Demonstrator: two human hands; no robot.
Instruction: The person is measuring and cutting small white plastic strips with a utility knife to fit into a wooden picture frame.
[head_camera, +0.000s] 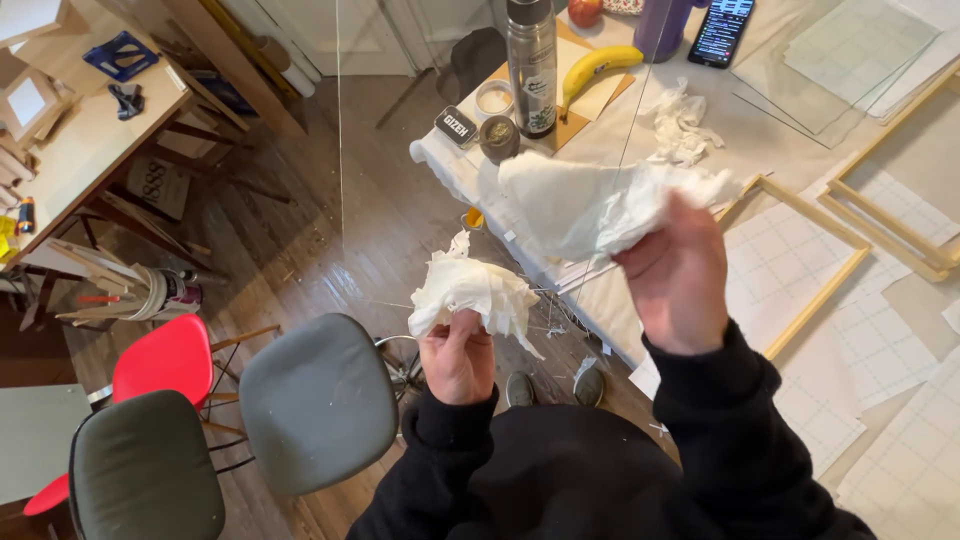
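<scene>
Left hand (458, 358): clenched on crumpled paper wad (468, 292), above floor.
Right hand (678, 275): grips paper towel (590, 205) against upright glass pane (480, 150), barely visible.
Small dark tin (457, 127): table corner, white lettering.
Bottle (532, 65): pale label, top cut off.

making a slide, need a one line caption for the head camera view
Left hand and right hand each hold a crumpled white paper towel against a glass pane.
</scene>
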